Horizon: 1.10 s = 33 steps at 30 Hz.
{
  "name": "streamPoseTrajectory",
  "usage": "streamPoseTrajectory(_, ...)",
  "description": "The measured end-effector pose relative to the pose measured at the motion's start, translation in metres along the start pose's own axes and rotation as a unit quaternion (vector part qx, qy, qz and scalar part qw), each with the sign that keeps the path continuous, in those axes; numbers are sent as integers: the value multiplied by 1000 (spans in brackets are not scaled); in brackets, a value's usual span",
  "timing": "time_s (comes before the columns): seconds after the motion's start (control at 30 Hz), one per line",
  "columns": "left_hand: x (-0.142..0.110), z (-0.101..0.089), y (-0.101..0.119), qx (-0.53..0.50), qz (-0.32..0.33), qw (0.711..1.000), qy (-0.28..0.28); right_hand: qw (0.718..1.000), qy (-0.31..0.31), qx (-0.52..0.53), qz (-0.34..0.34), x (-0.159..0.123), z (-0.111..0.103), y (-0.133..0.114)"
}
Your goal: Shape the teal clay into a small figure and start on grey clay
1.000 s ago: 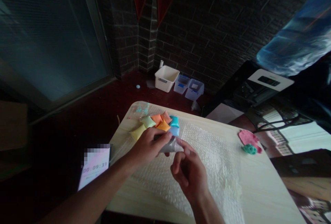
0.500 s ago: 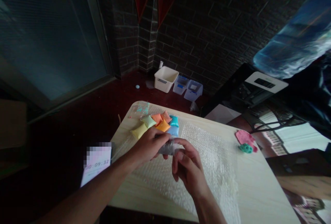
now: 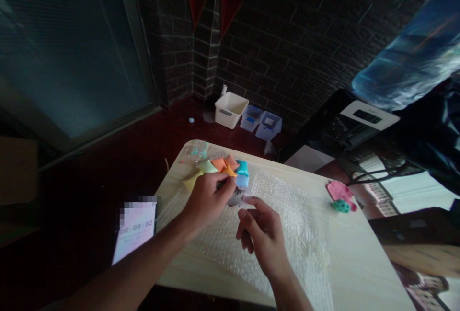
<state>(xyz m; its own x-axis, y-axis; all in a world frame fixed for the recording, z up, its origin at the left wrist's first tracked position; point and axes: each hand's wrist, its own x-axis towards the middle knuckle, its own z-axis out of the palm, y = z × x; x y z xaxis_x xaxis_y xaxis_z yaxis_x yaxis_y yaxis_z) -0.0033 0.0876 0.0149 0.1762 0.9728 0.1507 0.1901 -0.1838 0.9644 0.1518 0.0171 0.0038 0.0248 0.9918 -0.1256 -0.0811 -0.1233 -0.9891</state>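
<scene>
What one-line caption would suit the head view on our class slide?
Left hand grips a grey packet, right hand close by, above bubble wrap near colourful pillow-shaped packets.

A lit phone screen [image 3: 134, 244] beside the wooden bench [image 3: 362, 253] displays "00:09:32" in dark digits; fainter marks beneath are too small to read.

Phone [image 3: 136, 229] left of left hand [image 3: 212, 196], screen reading 00:09:32. Floor [image 3: 176, 129] beyond right hand [image 3: 265, 232]: white tub [image 3: 227, 118], two clear boxes [image 3: 269, 129]; brick wall [image 3: 266, 52] behind. Cooler [image 3: 370, 113], blue bottle [image 3: 406, 57] atop, farther right. Door [image 3: 72, 57] far left, beyond left hand.
</scene>
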Motion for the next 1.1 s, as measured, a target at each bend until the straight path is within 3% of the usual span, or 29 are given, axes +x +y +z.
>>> streamPoseTrajectory(0.1,-5,0,5,71,73,995,11,1000,-3,1,16,-2,0,-1)
streamPoseTrajectory(0.3,-16,0,2,182,227,957,19,994,-92,10,58,-3,-1,-5)
streamPoseTrajectory(0.47,-15,-6,-7,220,303,927,24,988,-122,66,72,2,0,3)
streamPoseTrajectory(0.63,-8,-7,-12,173,274,946,27,989,-38,133,57,7,0,16)
streamPoseTrajectory(0.83,-10,2,-17,133,232,960,-78,989,55,127,-42,13,-11,21)
streamPoseTrajectory(0.97,-10,6,-21,148,181,961,-149,992,66,57,-93,17,-22,21)
streamPoseTrajectory(1.1,-4,10,-23,162,139,965,-153,994,35,17,-105,19,-27,23)
